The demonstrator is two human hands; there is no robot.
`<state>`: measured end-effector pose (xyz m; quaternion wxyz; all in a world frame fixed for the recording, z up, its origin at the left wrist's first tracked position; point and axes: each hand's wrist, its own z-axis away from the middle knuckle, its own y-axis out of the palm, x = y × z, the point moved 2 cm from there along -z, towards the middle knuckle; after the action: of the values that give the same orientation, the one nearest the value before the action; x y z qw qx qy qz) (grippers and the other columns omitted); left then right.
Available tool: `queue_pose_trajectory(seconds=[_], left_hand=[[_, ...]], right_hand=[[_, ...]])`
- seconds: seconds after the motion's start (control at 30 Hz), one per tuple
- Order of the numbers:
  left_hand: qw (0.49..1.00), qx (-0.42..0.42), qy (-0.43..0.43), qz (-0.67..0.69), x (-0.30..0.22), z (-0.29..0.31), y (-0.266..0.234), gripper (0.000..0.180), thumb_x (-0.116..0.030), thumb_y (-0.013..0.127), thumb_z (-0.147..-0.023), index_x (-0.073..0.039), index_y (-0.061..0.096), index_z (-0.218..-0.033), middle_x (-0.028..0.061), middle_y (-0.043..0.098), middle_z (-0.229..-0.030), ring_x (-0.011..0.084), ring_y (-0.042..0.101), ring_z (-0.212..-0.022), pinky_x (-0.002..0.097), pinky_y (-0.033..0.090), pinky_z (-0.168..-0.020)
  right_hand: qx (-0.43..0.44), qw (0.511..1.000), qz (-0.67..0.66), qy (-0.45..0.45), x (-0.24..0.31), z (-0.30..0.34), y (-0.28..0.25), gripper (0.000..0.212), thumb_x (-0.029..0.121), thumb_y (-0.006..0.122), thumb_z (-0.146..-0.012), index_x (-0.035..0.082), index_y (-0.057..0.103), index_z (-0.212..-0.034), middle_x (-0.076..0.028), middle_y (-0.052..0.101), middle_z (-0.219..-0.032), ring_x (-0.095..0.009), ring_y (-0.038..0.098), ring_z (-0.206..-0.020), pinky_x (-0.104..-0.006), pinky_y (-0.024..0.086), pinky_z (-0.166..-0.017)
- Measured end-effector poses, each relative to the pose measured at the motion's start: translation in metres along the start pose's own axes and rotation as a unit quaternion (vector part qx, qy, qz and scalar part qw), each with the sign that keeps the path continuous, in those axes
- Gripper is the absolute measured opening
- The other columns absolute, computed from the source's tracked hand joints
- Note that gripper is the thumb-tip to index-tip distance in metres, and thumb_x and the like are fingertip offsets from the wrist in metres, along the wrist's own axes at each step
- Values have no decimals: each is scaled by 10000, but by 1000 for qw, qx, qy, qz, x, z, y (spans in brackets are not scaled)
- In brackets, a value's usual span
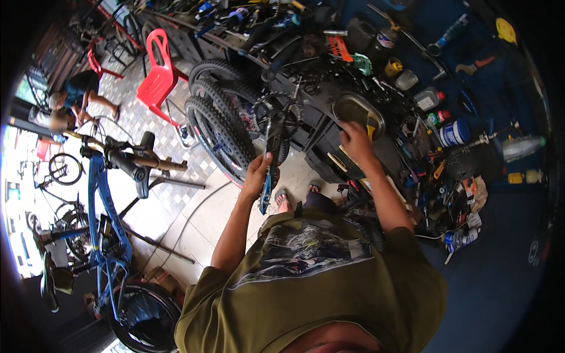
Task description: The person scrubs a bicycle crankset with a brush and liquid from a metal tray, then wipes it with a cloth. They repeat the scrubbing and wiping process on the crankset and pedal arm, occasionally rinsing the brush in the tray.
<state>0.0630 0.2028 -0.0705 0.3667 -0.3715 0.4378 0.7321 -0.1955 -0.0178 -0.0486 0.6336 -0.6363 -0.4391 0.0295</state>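
My left hand (257, 175) is closed around a long dark bicycle part (274, 138) with a blue lower end (266, 194). Near its upper end lies a toothed ring (291, 112), though I cannot tell whether the two are joined. On the right, my right hand (355, 143) is over the workbench, beside an oval metal tray (341, 101). Its fingers are loosely bent, with nothing visible in them. A yellow-handled brush (371, 126) rests in the tray, just right of that hand.
Knobbly bicycle tyres (220, 117) stand left of the bench. A red plastic chair (159, 79) is beyond them. At left, a blue bicycle frame (97, 206) is on a stand. Tools and bottles, including a blue-and-white tub (453, 134), crowd the bench. Another person (82, 88) sits far left.
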Motion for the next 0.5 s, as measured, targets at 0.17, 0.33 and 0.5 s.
queue_pose_trajectory(seconds=[0.17, 0.33, 0.5], left_hand=[[981, -189, 3, -43, 47, 75, -78, 456, -463, 550, -1040, -14, 596, -981, 44, 566, -621, 141, 548, -459, 277, 434, -422], [938, -343, -52, -5, 74, 161, -113, 458, -483, 578, -1029, -41, 636, -923, -24, 585, -687, 60, 499, -560, 245, 407, -523], [867, -491, -82, -11, 117, 227, -124, 416, -480, 587, -1021, -81, 586, -905, -10, 537, -621, 97, 512, -451, 270, 415, -412]], right_hand=[[160, 973, -156, 48, 18, -28, 136, 370, 158, 670, -912, 41, 654, -1263, -192, 725, -1089, -346, 706, -991, -409, 549, -884], [196, 872, -343, 290, -48, -87, 247, 517, 216, 705, -939, 46, 553, -1402, -47, 704, -1065, -165, 657, -838, -345, 557, -677], [96, 887, -304, 334, -46, -135, 281, 810, 567, 764, -847, 139, 500, -1483, -115, 608, -1343, -257, 589, -1201, -442, 509, -936]])
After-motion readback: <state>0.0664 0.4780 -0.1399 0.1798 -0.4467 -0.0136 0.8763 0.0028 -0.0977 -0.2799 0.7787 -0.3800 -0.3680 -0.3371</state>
